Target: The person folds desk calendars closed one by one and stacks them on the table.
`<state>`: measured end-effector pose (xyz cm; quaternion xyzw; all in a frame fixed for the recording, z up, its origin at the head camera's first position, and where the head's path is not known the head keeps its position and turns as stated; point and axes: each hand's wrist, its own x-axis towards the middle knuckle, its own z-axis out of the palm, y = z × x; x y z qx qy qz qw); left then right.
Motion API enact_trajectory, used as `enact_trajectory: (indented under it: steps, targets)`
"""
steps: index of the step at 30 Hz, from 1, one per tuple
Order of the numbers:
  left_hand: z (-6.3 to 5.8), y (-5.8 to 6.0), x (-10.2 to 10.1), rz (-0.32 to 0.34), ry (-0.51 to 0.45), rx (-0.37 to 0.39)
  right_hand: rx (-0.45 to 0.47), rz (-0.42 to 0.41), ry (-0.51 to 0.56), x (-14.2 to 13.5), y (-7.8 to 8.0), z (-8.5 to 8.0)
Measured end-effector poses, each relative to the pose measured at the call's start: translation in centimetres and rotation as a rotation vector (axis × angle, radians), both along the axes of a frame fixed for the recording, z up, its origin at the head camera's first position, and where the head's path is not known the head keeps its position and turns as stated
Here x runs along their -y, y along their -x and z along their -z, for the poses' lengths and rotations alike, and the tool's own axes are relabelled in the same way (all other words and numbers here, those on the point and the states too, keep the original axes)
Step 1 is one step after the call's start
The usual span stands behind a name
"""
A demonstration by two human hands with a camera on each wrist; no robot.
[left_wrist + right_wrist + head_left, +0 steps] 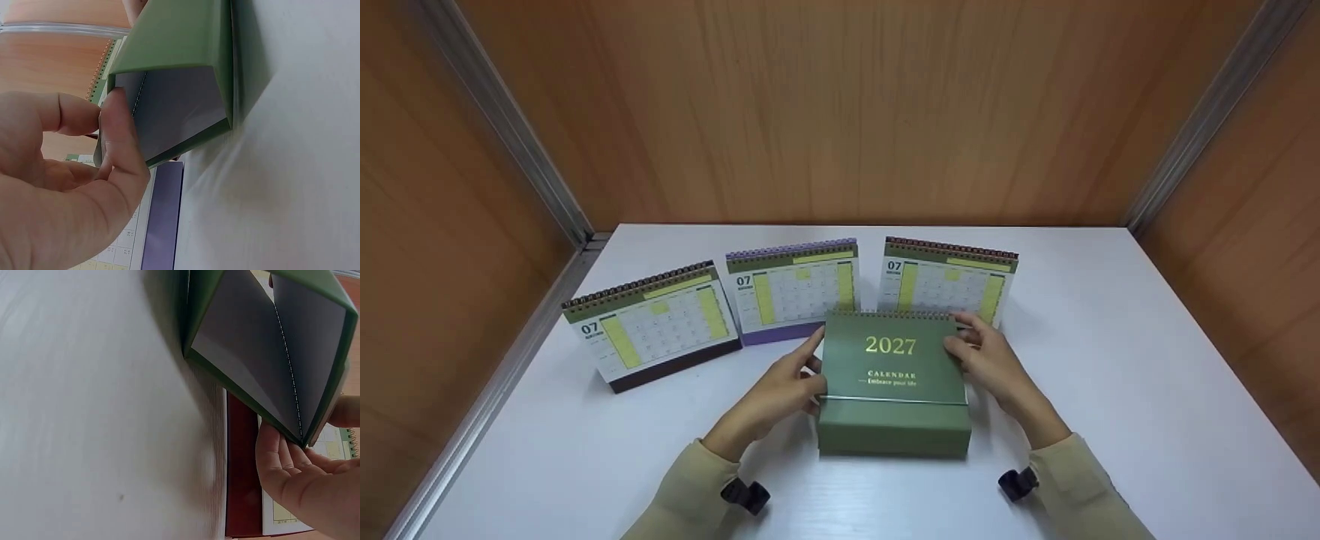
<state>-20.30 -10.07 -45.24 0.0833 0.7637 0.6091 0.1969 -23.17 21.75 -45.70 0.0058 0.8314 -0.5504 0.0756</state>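
Note:
A green desk calendar (894, 360) with "2027" in gold on its cover stands on the white table in front of me. My left hand (780, 386) pinches its left edge; in the left wrist view, thumb and fingers (121, 132) close on the panel beside the hollow stand. At the upper right edge, my right hand (994, 360) holds it with the thumb in front. The right wrist view shows that hand's fingers (281, 461) against the back panel near the spine.
Three calendars stand behind, opened to 07: one with a dark base (660, 326) at left, one with a purple base (795, 292) in the middle, and one with red-brown binding (949, 277) at right, partly hidden. Wooden panels (855, 112) enclose the table (1110, 337).

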Motion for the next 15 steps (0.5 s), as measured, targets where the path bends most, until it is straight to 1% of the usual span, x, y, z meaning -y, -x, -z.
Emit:
enact_trajectory:
  steps: [8, 15]
  targets:
    - [0.18, 0.04, -0.01, 0.005, 0.004, 0.018, 0.016, -0.010, -0.035, -0.02, -0.07, 0.27]
    - [0.22, 0.09, -0.07, 0.011, 0.017, 0.022, 0.028, -0.030, -0.035, -0.11, 0.02, 0.51]
